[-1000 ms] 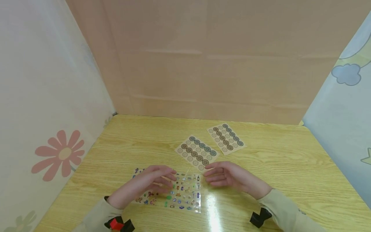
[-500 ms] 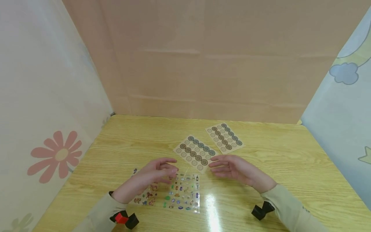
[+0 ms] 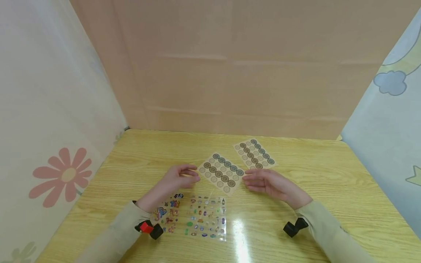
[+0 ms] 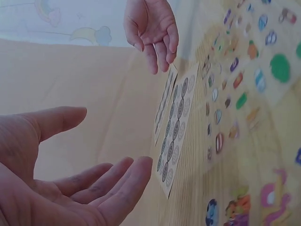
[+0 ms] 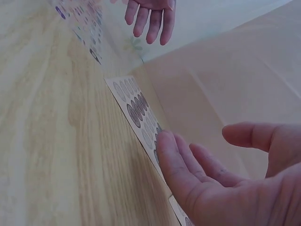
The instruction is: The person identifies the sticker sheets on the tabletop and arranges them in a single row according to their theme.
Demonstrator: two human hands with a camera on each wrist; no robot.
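Left hand out front, palm turned inward, fingers loosely extended, thumb up. Right hand opposite, mirrored, fingers relaxed and pointing toward the left. Both empty, forearms angled inward, sleeves to the wrists.

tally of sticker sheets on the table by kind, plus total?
Tan sheets of round stickers: 2, the near tan sheet between the hands and the far tan sheet.
Clear sheets of small colourful stickers: 2, the left clear sheet and the right clear sheet.
Total: 4 sheets.
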